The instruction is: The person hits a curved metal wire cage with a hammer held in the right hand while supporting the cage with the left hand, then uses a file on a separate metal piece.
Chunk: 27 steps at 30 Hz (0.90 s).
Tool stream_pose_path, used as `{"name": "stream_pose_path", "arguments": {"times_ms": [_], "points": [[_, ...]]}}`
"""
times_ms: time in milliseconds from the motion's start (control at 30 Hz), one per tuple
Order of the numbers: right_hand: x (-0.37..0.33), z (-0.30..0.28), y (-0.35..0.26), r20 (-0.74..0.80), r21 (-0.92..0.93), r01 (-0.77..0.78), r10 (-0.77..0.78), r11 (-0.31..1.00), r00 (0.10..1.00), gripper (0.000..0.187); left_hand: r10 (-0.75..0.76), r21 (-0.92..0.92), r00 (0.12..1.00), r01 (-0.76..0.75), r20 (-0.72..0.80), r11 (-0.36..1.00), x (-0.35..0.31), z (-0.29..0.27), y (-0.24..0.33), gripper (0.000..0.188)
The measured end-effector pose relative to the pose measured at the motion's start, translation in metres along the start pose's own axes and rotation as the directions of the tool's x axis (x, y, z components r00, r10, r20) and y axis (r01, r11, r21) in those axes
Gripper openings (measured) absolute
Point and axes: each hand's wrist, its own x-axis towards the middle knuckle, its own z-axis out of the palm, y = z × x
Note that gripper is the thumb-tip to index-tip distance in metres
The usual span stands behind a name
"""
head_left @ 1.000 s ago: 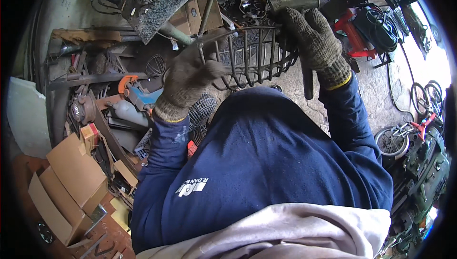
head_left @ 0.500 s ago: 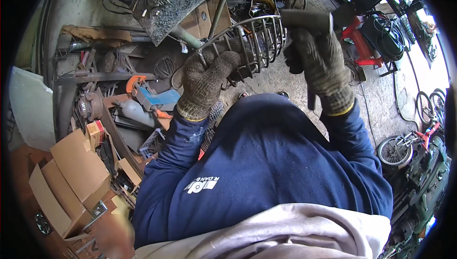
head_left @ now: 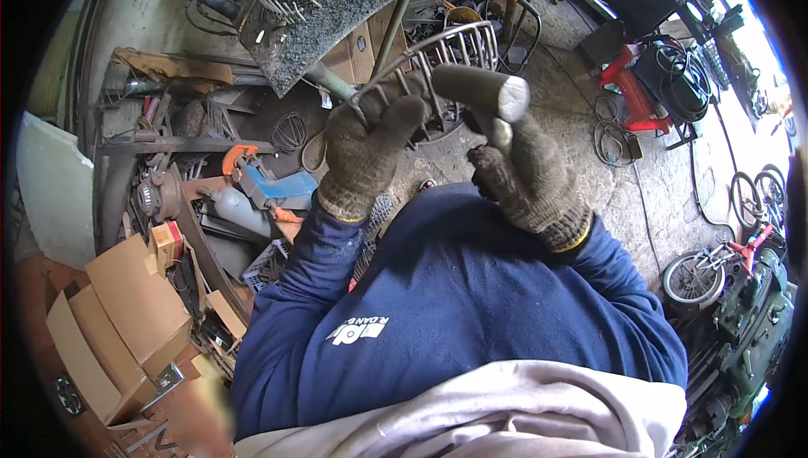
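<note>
My left hand (head_left: 369,148), in a dark knitted work glove, grips the rim of a curved metal bar basket (head_left: 444,52) and holds it up in front of me. My right hand (head_left: 523,173), gloved the same way, is shut on the handle of a hammer; its thick round grey steel head (head_left: 480,91) is raised close to the basket's bars, just to their right. Both of my arms are in dark blue sleeves. The lower part of the basket is hidden behind my hands.
A steel-topped workbench (head_left: 337,12) with welded rods stands ahead. Scrap metal, an orange clamp (head_left: 238,157) and cardboard boxes (head_left: 118,323) crowd the left. To the right are a red cart (head_left: 631,92) with cables, coiled leads on concrete, and a small bicycle (head_left: 715,264).
Both hands have drawn the basket and the hammer up and closer to my face. The hammer head has swung up from beside the basket to right of its bars.
</note>
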Motion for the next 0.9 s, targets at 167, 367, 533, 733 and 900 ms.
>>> {"name": "stream_pose_path", "arguments": {"times_ms": [167,367,533,733,900], "points": [[-0.003,-0.002,-0.016,-0.098,0.324,0.078,-0.049,0.943,0.994,0.046,0.128,0.102,0.992,-0.128,0.01,0.987,0.009,-0.006,-0.005,0.01],[-0.004,0.008,-0.012,-0.175,0.527,0.1,-0.007,0.844,0.985,0.049,-0.11,-0.254,0.989,0.082,-0.098,0.964,0.005,-0.011,-0.019,0.01],[0.006,0.006,-0.009,-0.022,0.472,0.04,-0.033,0.881,0.999,0.055,-0.049,-0.24,0.992,0.02,-0.114,0.971,0.007,-0.009,-0.012,0.012],[0.012,0.006,-0.006,-0.057,0.155,0.038,-0.03,0.987,0.998,0.047,0.036,-0.059,0.991,-0.044,-0.128,0.997,0.009,-0.017,-0.026,0.013],[0.005,0.004,-0.019,-0.148,0.516,0.017,0.07,0.856,0.986,0.05,-0.131,-0.297,0.985,0.093,-0.112,0.95,0.004,-0.021,-0.016,0.01]]}}
